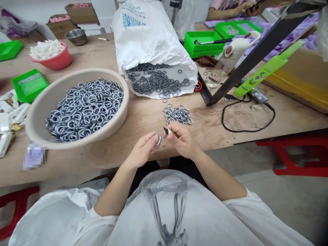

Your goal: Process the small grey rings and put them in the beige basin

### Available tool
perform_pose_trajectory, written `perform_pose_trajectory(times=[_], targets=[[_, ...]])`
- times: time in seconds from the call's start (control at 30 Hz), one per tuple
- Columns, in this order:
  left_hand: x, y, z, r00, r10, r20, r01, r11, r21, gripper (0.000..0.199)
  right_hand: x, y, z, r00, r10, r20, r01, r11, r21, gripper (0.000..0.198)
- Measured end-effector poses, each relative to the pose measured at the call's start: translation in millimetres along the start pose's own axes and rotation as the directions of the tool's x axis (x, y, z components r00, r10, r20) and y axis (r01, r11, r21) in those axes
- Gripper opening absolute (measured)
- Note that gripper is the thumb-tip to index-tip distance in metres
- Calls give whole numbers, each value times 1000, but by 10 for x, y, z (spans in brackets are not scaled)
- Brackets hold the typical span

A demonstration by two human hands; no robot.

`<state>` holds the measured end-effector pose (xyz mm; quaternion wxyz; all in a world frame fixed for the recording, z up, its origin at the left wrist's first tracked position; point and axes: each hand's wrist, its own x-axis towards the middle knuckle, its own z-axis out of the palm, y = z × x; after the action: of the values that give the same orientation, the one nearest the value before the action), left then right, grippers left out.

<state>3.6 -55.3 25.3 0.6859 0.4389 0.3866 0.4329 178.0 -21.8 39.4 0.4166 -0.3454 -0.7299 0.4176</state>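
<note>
My left hand (142,149) is closed, pinching one grey ring (159,139) between thumb and fingers. A small knife (166,131) with a dark angled blade is gripped in my right hand (185,140); its tip points at the ring, a short gap away. Most of the knife's handle is hidden by my fingers. Just beyond my hands lies a loose pile of grey rings (178,114) on the wooden table (143,116). To the left stands a large beige basin (124,112) heaped with similar rings. Behind the pile, a white sack (156,41) lies with its mouth open, more rings spilling inside.
A black metal bar (246,58) slants up at right, beside a bottle (228,61) and a black cable (222,118). Green trays (202,48) stand behind. A red bowl (55,61) of white pieces is at left. Another person's hand (244,8) shows at top right.
</note>
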Motion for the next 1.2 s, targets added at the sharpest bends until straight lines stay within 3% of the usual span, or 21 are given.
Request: perform_pose_trajectory(times=[0.13, 0.33, 0.43, 0.5, 0.57, 0.63, 0.73, 0.83, 0.97, 1.07, 1.13, 1.2], targets=[[-7, -28, -9, 1000, 16, -11, -16, 1000, 0, 39, -105, -70, 6, 987, -126, 95, 145, 964, -224, 47], [-28, -7, -24, 999, 42, 10, -42, 995, 89, 38, -121, -101, 32, 980, -106, 169, 146, 958, -249, 47], [-78, 23, -41, 992, 47, 113, -63, 988, 144, 40, -77, 60, 20, 982, -3, 187, 37, 983, -182, 52], [-110, 39, -51, 983, 34, 179, -62, 987, 151, 41, 8, 238, -10, 986, 112, 125, -94, 985, -145, 57], [-121, 47, -65, 987, 32, 159, -51, 992, 119, 40, 156, 413, -74, 979, 195, 58, -184, 971, -152, 59], [-105, 45, -85, 997, 33, 73, -39, 996, 76, 36, 364, 534, -168, 961, 273, -50, -274, 906, -324, 56], [-50, 30, -118, 999, 9, -43, -9, 1000, 12, 29, 731, 621, -305, 938, 284, -199, -345, 699, -627, 38], [10, 9, -151, 986, -38, -165, 23, 995, -93, 29, 1062, 710, -356, 919, 323, -228, -376, 532, -759, 38], [76, -7, -201, 946, -151, -285, 75, 963, -259, 19, 1348, 901, -315, 916, 357, -184, -340, 448, -827, 31], [113, -18, -224, 929, -178, -325, 73, 948, -309, 20, 1407, 929, -270, 933, 332, -142, -296, 480, -826, 21], [135, -36, -225, 908, -111, -405, 17, 973, -230, 23, 1337, 828, -222, 935, 344, -86, -300, 639, -708, 17], [155, -64, -219, 870, 51, -491, -77, 996, -33, 24, 1167, 654, -144, 928, 368, 52, -317, 857, -407, 25]])
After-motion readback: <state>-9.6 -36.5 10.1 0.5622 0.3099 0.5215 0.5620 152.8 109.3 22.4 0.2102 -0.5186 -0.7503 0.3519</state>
